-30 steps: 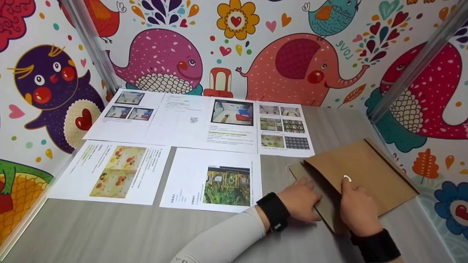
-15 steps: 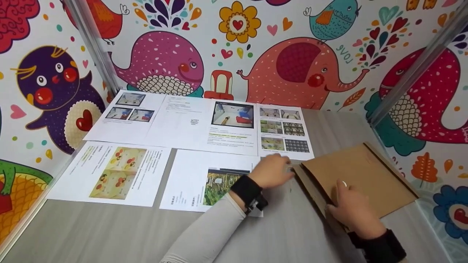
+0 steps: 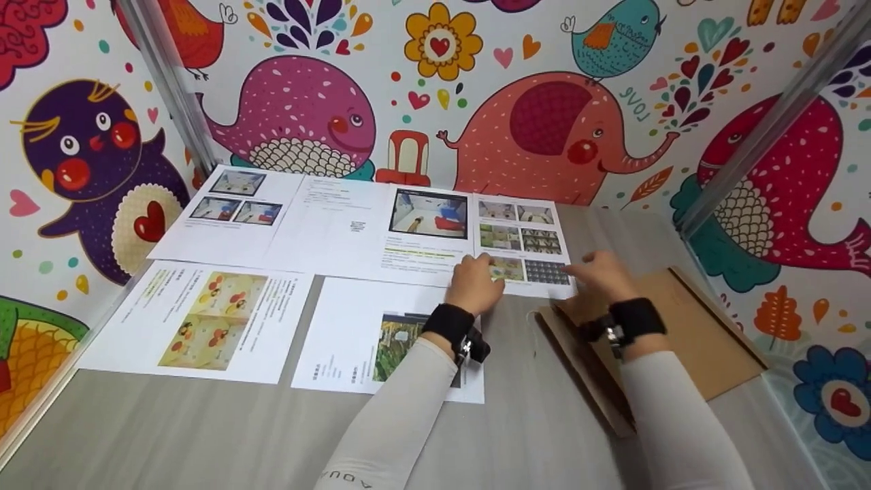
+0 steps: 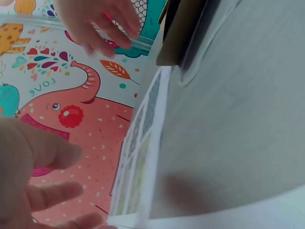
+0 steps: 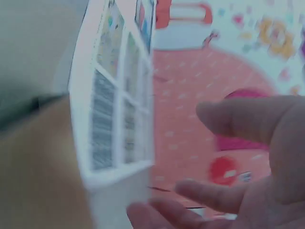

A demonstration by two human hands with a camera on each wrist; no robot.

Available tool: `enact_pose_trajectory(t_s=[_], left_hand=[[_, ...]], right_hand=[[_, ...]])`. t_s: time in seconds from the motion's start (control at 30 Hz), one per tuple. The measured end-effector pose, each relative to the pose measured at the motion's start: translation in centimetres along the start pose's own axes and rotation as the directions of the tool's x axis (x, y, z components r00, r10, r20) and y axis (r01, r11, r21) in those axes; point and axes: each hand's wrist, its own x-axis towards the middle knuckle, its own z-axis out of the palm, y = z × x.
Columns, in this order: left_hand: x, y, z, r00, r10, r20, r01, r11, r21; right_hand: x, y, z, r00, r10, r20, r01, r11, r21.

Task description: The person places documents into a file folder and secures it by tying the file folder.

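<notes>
My left hand is over the lower left corner of a printed sheet with rows of small pictures. In the left wrist view its fingers are spread and hold nothing. Near that sheet's lower right corner is my right hand, with thumb and fingers apart in the right wrist view. Contact with the paper cannot be told for either hand. Below the right forearm lies a brown paper document envelope, its flap side gaping toward the left. A thin white string trails from its left edge.
More printed sheets lie left of it: a sheet with one large picture, a sheet with a green picture, and a sheet with yellow pictures. Cartoon-printed walls enclose the grey table at the back and sides.
My left hand has left the envelope's flap edge and moved up and left to the picture sheet. My right hand has let go of the envelope and moved up toward the same sheet.
</notes>
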Motion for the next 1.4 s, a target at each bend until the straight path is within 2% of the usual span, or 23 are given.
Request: enact_pose_trajectory(t_s=[0.07,0.17,0.3,0.4,0.6,0.8,0.87,0.97,1.07,1.23,1.4], left_hand=[[0.0,-0.2,0.3,1.000,-0.013,0.018,0.013,1.000,0.011],[-0.1,-0.3,0.5,0.998,-0.034,0.056,0.031,0.998,0.051],[0.1,-0.3,0.4,0.995,-0.055,0.085,0.045,0.992,0.115],[0.2,-0.5,0.4,0.994,-0.052,0.097,0.038,0.989,0.143],[0.3,-0.8,0.6,0.991,-0.048,0.121,0.028,0.987,0.160],[0.1,-0.7,0.8,0.993,-0.053,0.104,0.036,0.987,0.156],[0.1,-0.7,0.9,0.994,-0.054,0.100,0.038,0.987,0.153],[0.1,-0.6,0.9,0.994,-0.054,0.099,0.040,0.989,0.141],[0.0,-0.4,0.8,0.994,-0.052,0.101,0.040,0.992,0.115],[-0.1,0.1,0.5,0.992,0.007,0.129,-0.018,0.996,0.083],[-0.5,0.8,-0.5,0.985,0.076,0.158,-0.072,0.997,-0.028]], right_hand=[[1.2,0.1,0.9,0.999,0.039,0.004,-0.039,0.999,0.013],[2.4,-0.1,2.2,0.999,0.034,-0.018,-0.035,0.999,-0.032],[3.5,-0.6,3.5,0.998,-0.029,-0.049,0.024,0.994,-0.108],[4.0,-0.5,4.0,0.997,-0.041,-0.059,0.035,0.994,-0.103],[4.0,0.3,4.1,0.994,0.015,-0.106,-0.016,1.000,-0.007],[4.3,0.5,4.1,0.991,0.077,-0.105,-0.055,0.977,0.204],[4.4,0.4,4.0,0.992,0.063,-0.110,-0.030,0.961,0.276],[4.1,-0.1,3.7,0.990,0.028,-0.138,0.019,0.945,0.326],[3.6,-0.5,3.3,0.982,-0.022,-0.188,0.082,0.945,0.318],[2.3,-1.3,2.7,0.954,-0.086,-0.287,0.179,0.932,0.315],[0.2,-1.4,1.7,0.925,-0.160,-0.343,0.259,0.928,0.267]])
